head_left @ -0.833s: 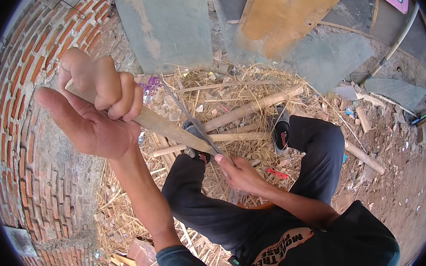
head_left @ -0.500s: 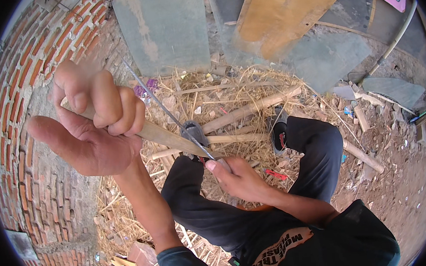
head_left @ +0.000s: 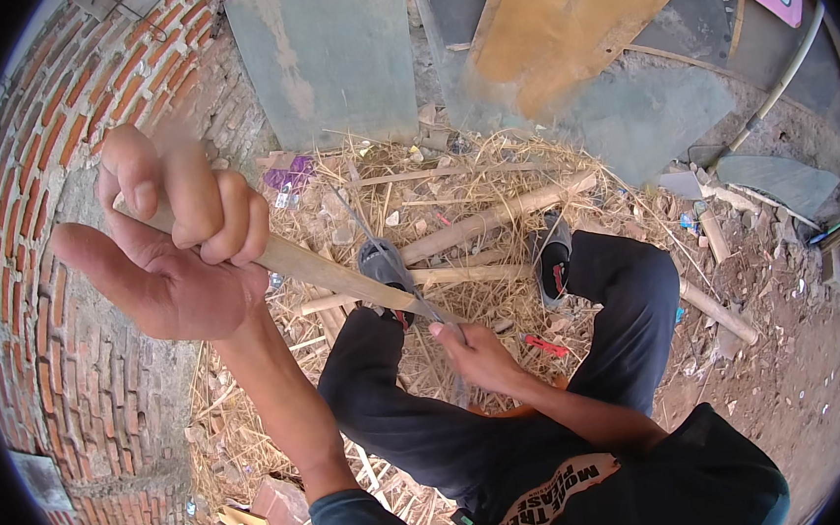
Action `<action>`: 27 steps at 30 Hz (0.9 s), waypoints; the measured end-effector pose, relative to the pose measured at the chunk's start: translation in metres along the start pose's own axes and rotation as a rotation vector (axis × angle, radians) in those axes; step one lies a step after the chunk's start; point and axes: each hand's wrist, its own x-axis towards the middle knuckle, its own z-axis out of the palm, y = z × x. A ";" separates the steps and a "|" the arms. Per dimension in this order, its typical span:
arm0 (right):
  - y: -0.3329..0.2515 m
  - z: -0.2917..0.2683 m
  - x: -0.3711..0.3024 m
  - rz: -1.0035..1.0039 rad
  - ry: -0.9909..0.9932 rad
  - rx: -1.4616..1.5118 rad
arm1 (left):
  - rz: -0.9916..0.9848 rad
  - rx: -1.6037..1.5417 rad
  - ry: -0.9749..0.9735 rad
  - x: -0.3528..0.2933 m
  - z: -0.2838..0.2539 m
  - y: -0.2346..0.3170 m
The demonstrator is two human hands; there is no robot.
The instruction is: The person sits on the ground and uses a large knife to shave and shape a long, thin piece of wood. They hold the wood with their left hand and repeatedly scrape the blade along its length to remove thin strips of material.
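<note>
My left hand (head_left: 187, 251) is raised at the left, fingers curled round a pale bamboo strip (head_left: 337, 276), thumb sticking out. The strip slants down to the right, its lower end beside my right hand (head_left: 487, 358). That hand is closed on the handle of a long, thin grey knife (head_left: 363, 225). The blade points up and away to the left and crosses the strip near its lower end; whether the edge touches the strip I cannot tell. My fingers cover most of the handle.
Dry straw and shavings (head_left: 491, 163) cover the ground, with bamboo poles (head_left: 496, 222) lying across them between my shoes. A red object (head_left: 545, 344) lies between my legs. A brick wall (head_left: 63, 370) rises at the left; grey panels (head_left: 325, 63) and a brown board (head_left: 579, 23) stand ahead.
The blade has swung, its tip moving right and nearer, and my right hand has shifted slightly right. My left hand has drawn a little to the left with the bamboo strip.
</note>
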 end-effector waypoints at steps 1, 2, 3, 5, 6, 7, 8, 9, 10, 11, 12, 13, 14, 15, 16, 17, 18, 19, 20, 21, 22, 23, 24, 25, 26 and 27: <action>-0.004 -0.001 -0.003 -0.062 0.031 -0.041 | 0.010 0.008 0.010 0.000 0.001 0.001; -0.004 0.000 -0.006 -0.117 0.059 -0.081 | 0.016 0.014 0.025 -0.003 0.004 0.003; -0.004 -0.001 -0.007 -0.117 0.066 -0.149 | 0.022 0.020 0.041 -0.004 0.006 0.004; -0.004 -0.005 -0.005 -0.122 0.081 -0.285 | 0.009 0.018 0.020 -0.005 0.005 0.004; -0.002 -0.008 -0.003 -0.109 0.039 -0.253 | 0.005 0.018 0.008 -0.005 0.004 0.005; 0.002 -0.010 0.000 -0.096 -0.002 -0.220 | 0.004 0.028 0.009 -0.004 0.002 0.005; -0.005 -0.011 0.001 -0.083 -0.044 -0.186 | 0.002 0.038 0.010 -0.004 0.000 0.005; -0.012 -0.011 -0.001 0.018 -0.083 -0.053 | 0.000 0.049 0.011 -0.004 -0.001 0.005; -0.021 -0.010 -0.006 0.119 -0.120 0.081 | -0.002 0.037 0.002 -0.004 0.000 0.004; -0.032 -0.008 -0.010 0.221 -0.158 0.218 | -0.006 0.025 -0.006 -0.004 0.003 0.003; -0.036 -0.005 -0.009 0.133 -0.155 0.201 | -0.011 0.014 -0.015 -0.004 0.004 0.002; -0.039 -0.002 -0.008 0.045 -0.151 0.185 | -0.015 0.019 -0.004 -0.005 0.006 0.003; -0.040 0.000 -0.007 -0.042 -0.148 0.168 | -0.019 0.025 0.009 -0.006 0.009 0.005; -0.041 0.001 -0.006 -0.040 -0.146 0.144 | -0.023 0.031 0.022 -0.007 0.010 0.006; -0.041 0.002 -0.005 -0.038 -0.146 0.120 | -0.024 0.030 0.008 -0.008 0.010 0.006; -0.042 0.003 -0.004 -0.040 -0.151 0.095 | -0.022 0.035 -0.006 -0.008 0.007 0.008; -0.025 0.004 0.001 -0.027 -0.088 0.054 | -0.019 0.034 -0.023 -0.007 0.005 0.007; 0.009 0.005 0.011 -0.015 -0.027 0.016 | -0.029 0.028 -0.030 -0.006 0.004 0.007; 0.042 0.006 0.019 -0.005 0.035 -0.024 | -0.036 0.020 -0.039 -0.006 0.002 0.006; 0.073 0.004 0.023 -0.013 0.063 -0.079 | -0.040 0.013 -0.049 -0.004 0.001 0.005; 0.104 0.001 0.026 -0.021 0.094 -0.132 | -0.040 0.013 -0.062 -0.003 0.004 0.003; 0.106 0.000 0.023 -0.024 0.118 -0.185 | -0.042 0.018 -0.068 -0.004 0.010 0.002; 0.109 0.001 0.023 -0.026 0.138 -0.211 | -0.045 0.022 -0.074 -0.005 0.014 0.002; 0.111 0.001 0.024 -0.028 0.158 -0.236 | -0.038 0.021 -0.057 -0.005 0.013 0.002; 0.104 -0.001 0.026 -0.034 0.180 -0.262 | -0.028 0.023 -0.043 -0.003 0.008 0.000; 0.101 -0.004 0.027 -0.083 0.210 -0.352 | -0.018 0.024 -0.029 -0.001 0.006 0.000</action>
